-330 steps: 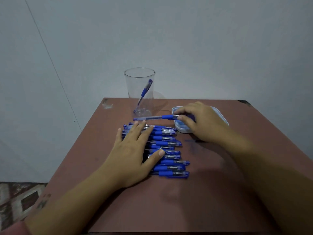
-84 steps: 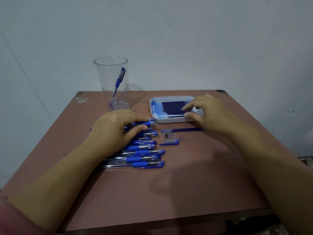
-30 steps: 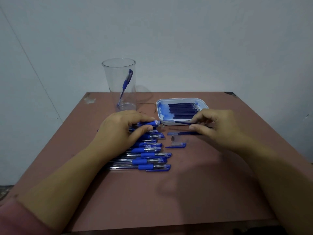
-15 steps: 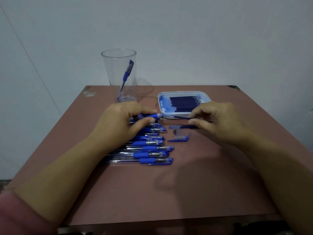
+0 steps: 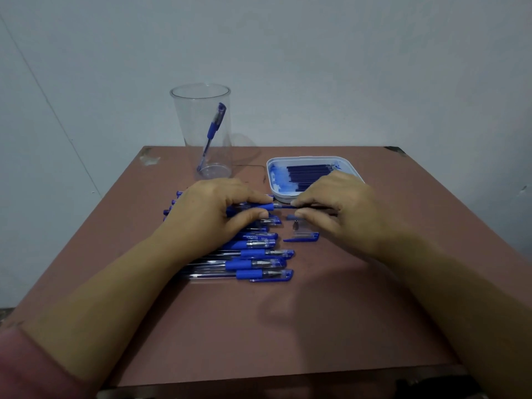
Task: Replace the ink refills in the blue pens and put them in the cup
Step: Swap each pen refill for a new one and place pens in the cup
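A person's left hand (image 5: 213, 217) curls round the blue rubber sleeve of an open pen (image 5: 259, 207), holding it just above the row. The right hand (image 5: 342, 208) pinches a thin dark refill (image 5: 283, 206) between thumb and forefinger. Pen and refill lie on one line running left to right, tip to mouth, and the refill's end sits at the barrel's opening; how far in it is cannot be told. The next push appears to belong to the right hand, sliding leftward along that axis while the left steadies the clear plastic tube.

Just near of the right thumb lie a small metal cone (image 5: 296, 226) and a loose blue cap (image 5: 305, 238), both apart from the pen.

Under the left hand and nearer, a row of capped pens (image 5: 259, 264) lies side by side, caps to the right. Far of the right hand, a shallow white tray (image 5: 311, 158), smeared with ink, holds spare refills (image 5: 308, 172).

At the far left stands the tall clear cup (image 5: 195, 116) with one finished pen (image 5: 214, 129) leaning inside, on a matte reddish-brown table (image 5: 288, 326).
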